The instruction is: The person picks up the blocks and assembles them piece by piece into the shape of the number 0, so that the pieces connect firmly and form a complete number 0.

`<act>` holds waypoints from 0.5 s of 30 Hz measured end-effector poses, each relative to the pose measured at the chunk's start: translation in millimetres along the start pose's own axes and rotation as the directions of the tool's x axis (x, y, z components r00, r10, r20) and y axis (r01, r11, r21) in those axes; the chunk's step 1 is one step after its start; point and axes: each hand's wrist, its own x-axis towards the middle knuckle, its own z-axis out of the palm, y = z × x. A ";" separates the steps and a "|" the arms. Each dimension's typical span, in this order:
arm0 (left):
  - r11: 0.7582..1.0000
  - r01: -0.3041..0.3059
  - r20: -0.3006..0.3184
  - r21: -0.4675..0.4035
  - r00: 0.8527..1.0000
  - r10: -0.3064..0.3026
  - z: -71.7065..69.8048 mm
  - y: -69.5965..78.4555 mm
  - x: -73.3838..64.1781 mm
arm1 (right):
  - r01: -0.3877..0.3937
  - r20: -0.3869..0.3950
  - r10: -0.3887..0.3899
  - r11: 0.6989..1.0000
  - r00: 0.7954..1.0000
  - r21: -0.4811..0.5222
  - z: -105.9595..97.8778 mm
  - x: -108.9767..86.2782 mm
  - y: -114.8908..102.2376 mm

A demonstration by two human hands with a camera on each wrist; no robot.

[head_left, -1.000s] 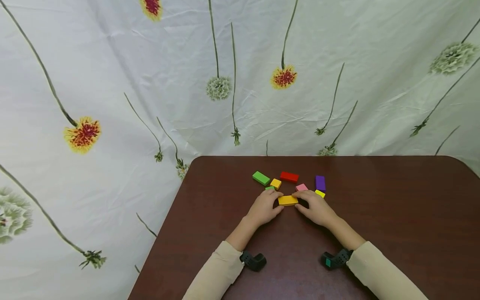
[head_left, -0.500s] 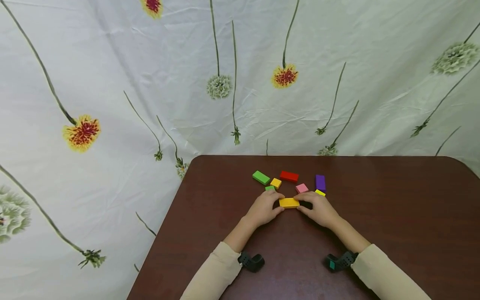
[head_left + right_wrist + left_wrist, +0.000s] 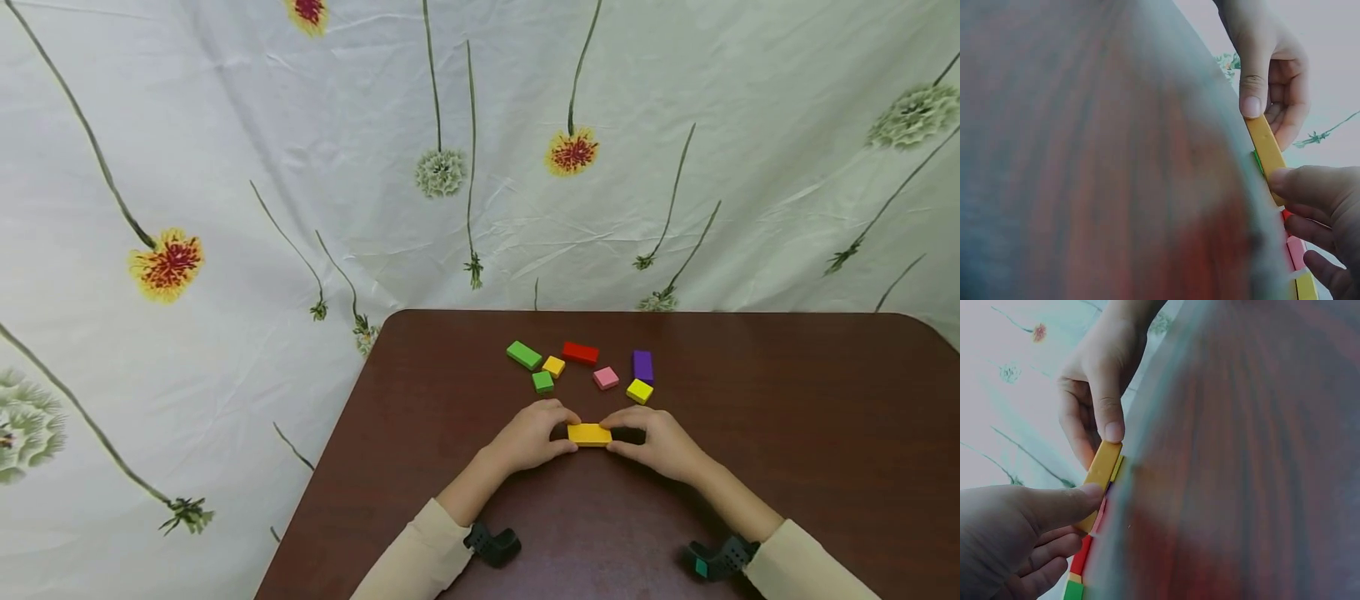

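Note:
Between both hands is a long orange-yellow block point(image 3: 589, 435), lying lengthwise from left to right. My left hand point(image 3: 534, 435) pinches its left end between thumb and fingers, and my right hand point(image 3: 656, 442) pinches the right end the same way. In the left wrist view the thumbs press the near face of the yellow block point(image 3: 1105, 464) while fingers curl behind it. The right wrist view shows the same block point(image 3: 1265, 147) with a thumb at each end.
Beyond the hands on the brown table point(image 3: 787, 433) lie a green block point(image 3: 523, 355), a small green block point(image 3: 543, 382), a small orange block point(image 3: 553, 367), a red block point(image 3: 581, 353), a pink block point(image 3: 606, 377), a purple block point(image 3: 642, 367) and a small yellow block point(image 3: 640, 392).
Both hands have drawn the orange-yellow block toward the body and slightly right, away from the other blocks. The small green and small yellow blocks, partly covered before, now show fully.

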 end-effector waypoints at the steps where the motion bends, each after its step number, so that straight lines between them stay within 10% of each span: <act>1: 1.000 -0.005 0.005 -0.003 1.000 0.005 0.8 1.2 -1.4 | 0.001 0.000 -0.001 1.000 1.000 0.005 0.1 -2.6 -0.7; 15: 0.999 -0.051 0.050 -0.018 0.997 0.052 6.4 7.4 -12.1 | -0.005 -0.005 0.006 0.999 1.000 0.052 7.8 -19.7 -6.8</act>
